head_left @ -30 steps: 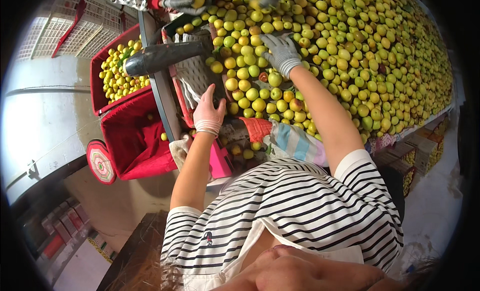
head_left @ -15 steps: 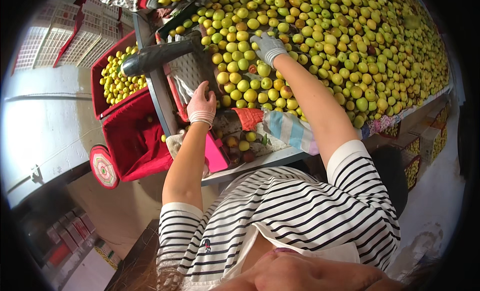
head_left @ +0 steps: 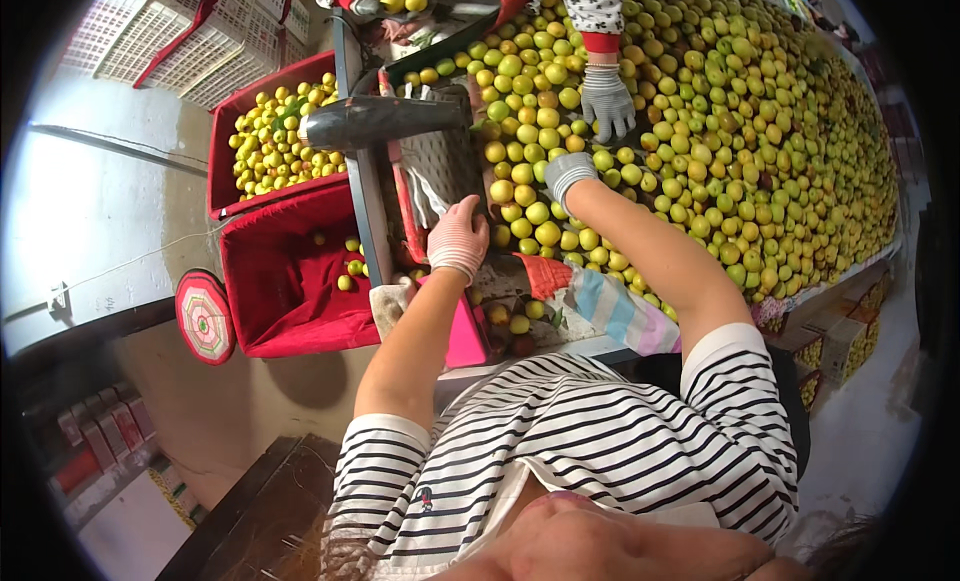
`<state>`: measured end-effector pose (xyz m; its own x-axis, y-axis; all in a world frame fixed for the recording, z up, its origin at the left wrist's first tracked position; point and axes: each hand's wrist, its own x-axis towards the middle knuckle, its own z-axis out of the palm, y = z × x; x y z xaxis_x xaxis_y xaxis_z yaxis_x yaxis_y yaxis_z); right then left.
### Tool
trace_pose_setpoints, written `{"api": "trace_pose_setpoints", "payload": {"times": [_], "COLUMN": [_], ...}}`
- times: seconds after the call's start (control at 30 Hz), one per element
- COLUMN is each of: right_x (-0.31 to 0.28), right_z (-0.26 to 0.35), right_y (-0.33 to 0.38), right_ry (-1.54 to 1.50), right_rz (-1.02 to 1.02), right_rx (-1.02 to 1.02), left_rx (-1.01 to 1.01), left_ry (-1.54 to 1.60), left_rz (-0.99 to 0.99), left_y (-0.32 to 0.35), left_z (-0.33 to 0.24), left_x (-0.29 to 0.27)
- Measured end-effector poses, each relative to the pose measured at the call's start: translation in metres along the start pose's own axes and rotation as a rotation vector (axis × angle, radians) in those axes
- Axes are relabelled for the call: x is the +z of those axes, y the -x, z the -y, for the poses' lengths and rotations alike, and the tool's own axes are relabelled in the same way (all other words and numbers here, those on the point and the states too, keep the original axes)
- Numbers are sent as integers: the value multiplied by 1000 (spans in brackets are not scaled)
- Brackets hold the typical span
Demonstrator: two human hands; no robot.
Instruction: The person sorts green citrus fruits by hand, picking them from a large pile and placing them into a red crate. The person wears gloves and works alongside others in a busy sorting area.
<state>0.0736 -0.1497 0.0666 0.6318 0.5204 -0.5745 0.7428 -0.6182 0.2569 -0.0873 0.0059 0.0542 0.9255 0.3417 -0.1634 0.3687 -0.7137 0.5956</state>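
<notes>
My right hand [head_left: 572, 173], in a grey knit glove, is curled low over a broad heap of yellow-green jujubes [head_left: 720, 181] on the sorting table. Its fingertips and anything in them are hidden. Nearer the table's left side, my left hand [head_left: 458, 241], in a pale pinkish glove, hovers beside a grey perforated panel [head_left: 450, 171] and a white cloth [head_left: 425, 181]. Its thumb and fingers stand slightly apart, with nothing visible between them. A co-worker's grey-gloved hand [head_left: 608, 103] reaches onto the jujubes just beyond my right hand.
To the left, one red-lined bin [head_left: 215, 171] holds many jujubes; the nearer red bin [head_left: 290, 311] has several. A black tube-shaped device [head_left: 385, 123] juts over the table edge. A pink box [head_left: 466, 336] and striped cloth [head_left: 620, 311] lie along my side. Another co-worker's hand [head_left: 400, 26] holds jujubes.
My right hand has drawn back toward me and curled in. A co-worker's gloved hand has come in over the heap. More jujubes show in the nearer red bin. The whole view has shifted.
</notes>
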Motion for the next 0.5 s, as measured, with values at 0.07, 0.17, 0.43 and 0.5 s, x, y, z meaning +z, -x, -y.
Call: {"api": "trace_pose_setpoints", "payload": {"times": [0.07,0.17,0.43,0.5], "right_x": [1,-9,-167,-164], "right_z": [-4,-21,-29,-51], "right_y": [-2,-2,-65,-129], "right_ry": [44,-38,-531,-700], "right_rz": [46,133,-130,-410], "right_rx": [-28,-17,-101,2], "left_rx": [15,47,44,57], "left_ry": [2,52,79,99], "left_rz": [5,18,65,80], "left_y": [0,-1,-4,-5], "left_z": [1,-1,6,-1], "left_x": [-1,-2,-2,-7]}}
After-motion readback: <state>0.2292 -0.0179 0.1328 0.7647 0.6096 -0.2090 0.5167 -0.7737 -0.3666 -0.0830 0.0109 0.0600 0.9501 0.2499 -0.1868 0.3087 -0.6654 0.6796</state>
